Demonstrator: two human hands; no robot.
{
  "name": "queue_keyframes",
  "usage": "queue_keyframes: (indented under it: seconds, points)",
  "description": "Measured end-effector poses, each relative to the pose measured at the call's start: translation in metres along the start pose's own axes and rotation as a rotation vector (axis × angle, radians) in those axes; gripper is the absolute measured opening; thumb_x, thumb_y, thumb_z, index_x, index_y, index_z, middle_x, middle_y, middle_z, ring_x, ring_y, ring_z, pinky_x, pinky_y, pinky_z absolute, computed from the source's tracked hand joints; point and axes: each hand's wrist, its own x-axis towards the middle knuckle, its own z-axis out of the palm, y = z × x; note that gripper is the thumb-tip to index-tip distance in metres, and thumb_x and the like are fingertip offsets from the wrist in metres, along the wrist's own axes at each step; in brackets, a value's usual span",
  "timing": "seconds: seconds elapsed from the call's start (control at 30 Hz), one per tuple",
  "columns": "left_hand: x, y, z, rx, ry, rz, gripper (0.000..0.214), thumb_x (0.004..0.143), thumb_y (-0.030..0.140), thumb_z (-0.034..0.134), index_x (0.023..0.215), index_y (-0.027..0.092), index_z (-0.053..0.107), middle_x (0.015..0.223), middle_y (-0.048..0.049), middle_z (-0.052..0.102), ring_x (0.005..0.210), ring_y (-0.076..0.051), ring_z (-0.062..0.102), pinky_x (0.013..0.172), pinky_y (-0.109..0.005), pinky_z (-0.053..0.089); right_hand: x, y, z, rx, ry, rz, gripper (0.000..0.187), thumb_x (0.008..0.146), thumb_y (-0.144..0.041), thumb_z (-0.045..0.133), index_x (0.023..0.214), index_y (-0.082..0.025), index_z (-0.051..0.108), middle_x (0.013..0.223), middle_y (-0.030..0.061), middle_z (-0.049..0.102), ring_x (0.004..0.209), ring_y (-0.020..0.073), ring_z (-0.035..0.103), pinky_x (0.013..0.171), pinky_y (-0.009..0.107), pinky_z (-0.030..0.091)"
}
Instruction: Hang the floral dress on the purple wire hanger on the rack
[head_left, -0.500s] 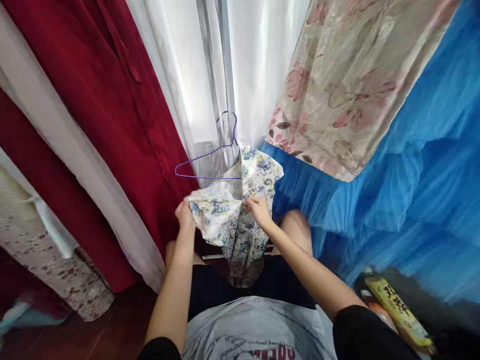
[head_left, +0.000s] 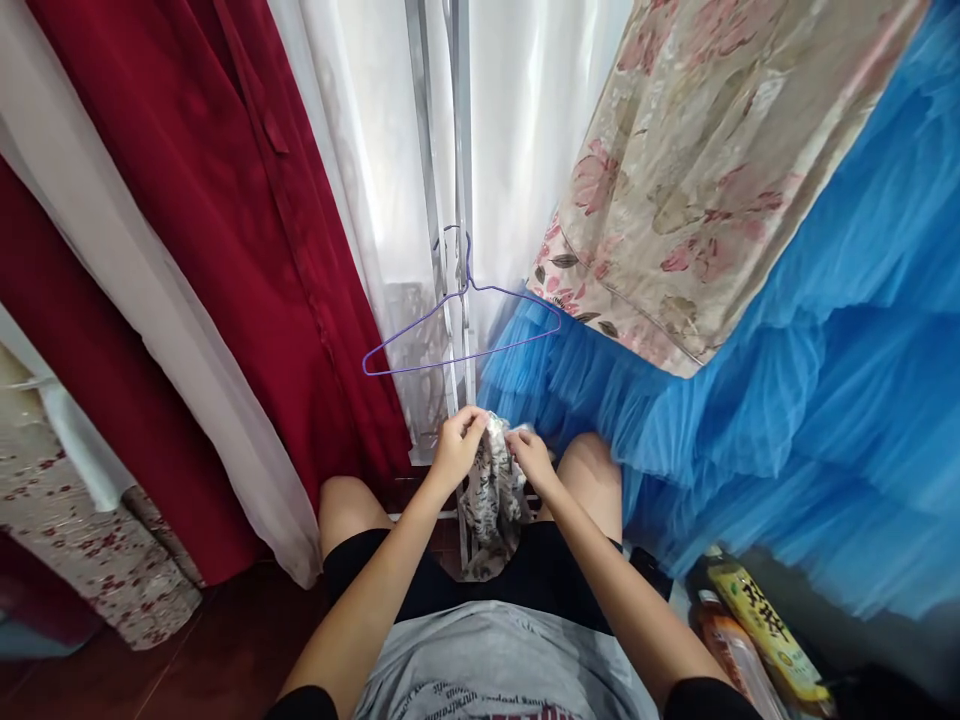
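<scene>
Floral garment (head_left: 493,485): pale cloth, dark greyish print, crumpled, bunched narrow, hanging in folds between thighs (head_left: 589,475), below lower bar of purple hanger (head_left: 495,352). Left hand (head_left: 459,445) pinched on its top left edge; right hand (head_left: 531,455) pinched on top right edge, near left. Hanger's hook at metal uprights (head_left: 463,150), white cloth (head_left: 517,120) behind. Containers: orange-brown bottle (head_left: 739,650) beside yellow-labelled bottle (head_left: 769,625), both slanted, below hem of blue tulle (head_left: 810,370); fill levels unclear.

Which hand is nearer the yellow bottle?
Right. The right hand is left of the yellow bottle, well apart; the left hand is farther left, across the cloth.
</scene>
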Motion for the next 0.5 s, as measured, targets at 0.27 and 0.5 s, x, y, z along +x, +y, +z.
queue_keyframes:
  seconds: [0.27, 0.5]
  points:
    - [-0.002, 0.030, -0.003, 0.083, 0.011, 0.014, 0.027, 0.097, 0.042, 0.060, 0.090, 0.018, 0.070, 0.089, -0.0051, 0.070, 0.088, -0.020, 0.064, 0.084, -0.030, 0.048, -0.035, -0.061, 0.007, 0.206, -0.761, 0.272, 0.065, 0.089, -0.076, 0.049, 0.109, -0.018, 0.070, 0.095, 0.0099, 0.076, 0.096, 0.0274, 0.072, 0.090, 0.043, 0.054]
    - [-0.014, 0.020, -0.022, -0.370, -0.193, -0.374, 0.046, 0.090, 0.063, 0.061, 0.101, 0.019, 0.067, 0.091, -0.0056, 0.070, 0.085, -0.020, 0.065, 0.080, -0.031, 0.051, -0.047, -0.084, 0.010, 0.244, -0.794, 0.135, 0.052, 0.063, -0.035, 0.094, 0.107, -0.016, 0.073, 0.097, 0.0089, 0.079, 0.093, 0.0262, 0.074, 0.094, 0.040, 0.055]
